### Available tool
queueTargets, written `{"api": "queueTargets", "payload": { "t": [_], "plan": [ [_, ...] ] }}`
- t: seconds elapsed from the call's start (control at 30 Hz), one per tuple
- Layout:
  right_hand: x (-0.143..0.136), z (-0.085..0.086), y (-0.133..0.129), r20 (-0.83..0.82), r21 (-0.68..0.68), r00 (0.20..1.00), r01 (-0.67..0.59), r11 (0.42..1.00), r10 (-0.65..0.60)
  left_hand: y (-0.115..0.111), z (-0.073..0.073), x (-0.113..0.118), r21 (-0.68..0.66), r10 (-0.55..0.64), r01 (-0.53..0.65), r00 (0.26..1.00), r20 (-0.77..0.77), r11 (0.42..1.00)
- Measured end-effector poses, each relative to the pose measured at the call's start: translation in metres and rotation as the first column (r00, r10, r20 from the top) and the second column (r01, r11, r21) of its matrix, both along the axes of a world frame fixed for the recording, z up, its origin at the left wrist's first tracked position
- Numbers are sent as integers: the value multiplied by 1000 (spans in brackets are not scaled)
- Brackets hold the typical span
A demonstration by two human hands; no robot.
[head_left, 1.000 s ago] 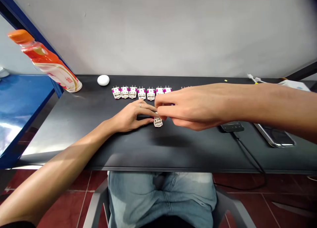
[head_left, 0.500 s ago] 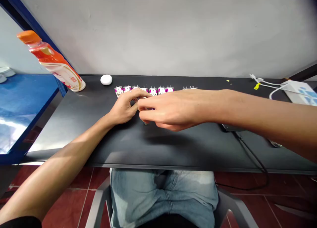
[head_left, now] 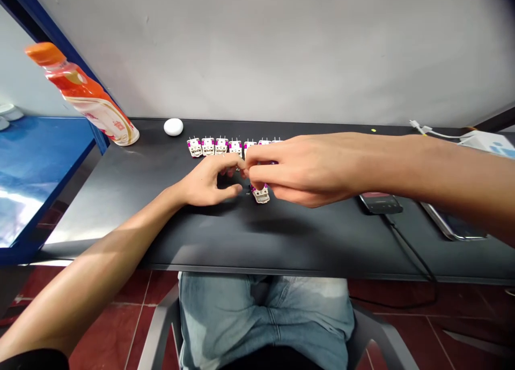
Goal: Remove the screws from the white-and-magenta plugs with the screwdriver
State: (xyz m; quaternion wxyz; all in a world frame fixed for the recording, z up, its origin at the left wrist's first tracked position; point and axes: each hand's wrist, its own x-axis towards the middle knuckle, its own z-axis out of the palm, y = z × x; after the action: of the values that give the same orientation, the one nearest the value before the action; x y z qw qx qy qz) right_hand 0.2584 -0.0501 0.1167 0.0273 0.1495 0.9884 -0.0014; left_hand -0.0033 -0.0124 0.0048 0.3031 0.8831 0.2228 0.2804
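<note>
Lining the tabletop's (head_left: pixel 225 236) far edge, your row (head_left: pixel 208 146) seems one module (head_left: pixel 262 196) short; left hand (head_left: pixel 205 179) agape, right hand's (head_left: pixel 300 169) grip unclear.

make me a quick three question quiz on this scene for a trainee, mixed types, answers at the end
1. Multiple choice: what colour is the cap of the bottle? a) blue b) orange c) white
2. True or false: from left to right, the white rounded object sits between the bottle and the row of white-and-purple parts.
3. Short answer: which hand partly overlaps the single part in front of the row, as the camera sees it?

Key: 1 b; 2 true; 3 the right hand.
</note>
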Motion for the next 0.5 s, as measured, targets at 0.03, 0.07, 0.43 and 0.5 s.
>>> {"api": "queueTargets", "payload": {
  "t": [0.03, 0.07, 0.43, 0.5],
  "plan": [
    [2, 0, 0, -9, 19, 1000, 6, 1000, -6, -1, 0, 1, 16, -33, 33, 999, -4, 999],
    [4, 1, -1, -15, 33, 1000, 15, 999, -15, -1, -1, 1, 19, -65, 65, 998, 0, 998],
    [11, 8, -8, -52, 57, 998, 21, 998, -18, -5, -11, 10, 21, -71, 70, 996, 60, 997],
    [12, 8, -9, -45, 72, 999, 22, 997, -19, -5, -11, 11, 34, -74, 72, 994, 81, 997]
  ]
}}
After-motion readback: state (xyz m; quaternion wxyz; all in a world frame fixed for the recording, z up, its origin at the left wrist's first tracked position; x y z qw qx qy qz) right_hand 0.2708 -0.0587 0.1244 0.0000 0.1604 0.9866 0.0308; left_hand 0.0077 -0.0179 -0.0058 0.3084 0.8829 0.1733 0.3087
